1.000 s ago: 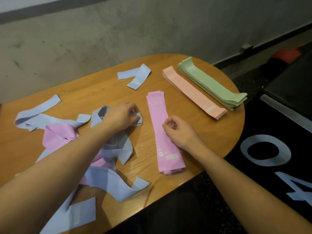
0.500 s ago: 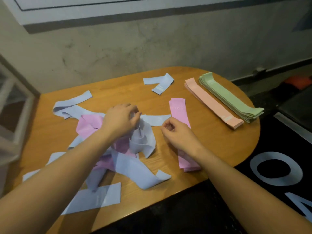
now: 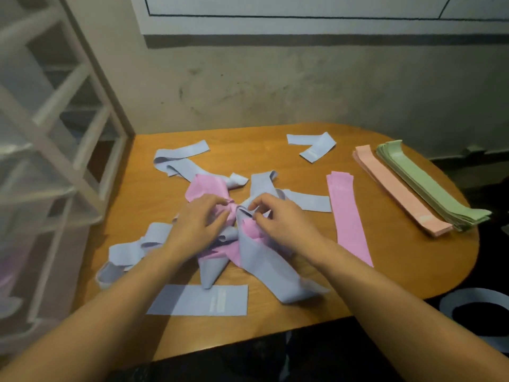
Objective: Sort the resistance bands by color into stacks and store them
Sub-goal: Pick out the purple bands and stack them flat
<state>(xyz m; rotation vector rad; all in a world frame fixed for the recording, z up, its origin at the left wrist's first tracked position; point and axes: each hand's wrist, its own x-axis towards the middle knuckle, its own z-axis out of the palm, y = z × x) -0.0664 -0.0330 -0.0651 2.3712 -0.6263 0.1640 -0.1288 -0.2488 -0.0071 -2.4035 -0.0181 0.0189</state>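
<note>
both hands are buried in the messy pile (image 3: 220, 238) of pink and blue bands in the middle of the wooden surface (image 3: 413, 271). the left hand (image 3: 197, 224) has its fingers curled down into a pink band (image 3: 208, 188) at the heart of the tangle, pinching the bunched bit. the right hand (image 3: 281, 220) sits just beside it, thumb and fingers pinching the edge of a blue band (image 3: 264, 260) that drapes toward the near edge, with pink showing underneath it.

loose blue bands are scattered all around: one flat one (image 3: 198, 300) lies close to the near edge, a folded one (image 3: 312, 146) sits off toward the far side, and a looped one (image 3: 176, 157) is at the far left of the pile.

to the right of the mess there's a neat pink stack (image 3: 348, 216) lying flat, apart from the pile. further right, a peach stack (image 3: 399, 191) and a green stack (image 3: 429, 183) lie side by side, touching, near the rounded end of the surface.

a white drawer unit (image 3: 55, 161) stands at the left, blurry.
</note>
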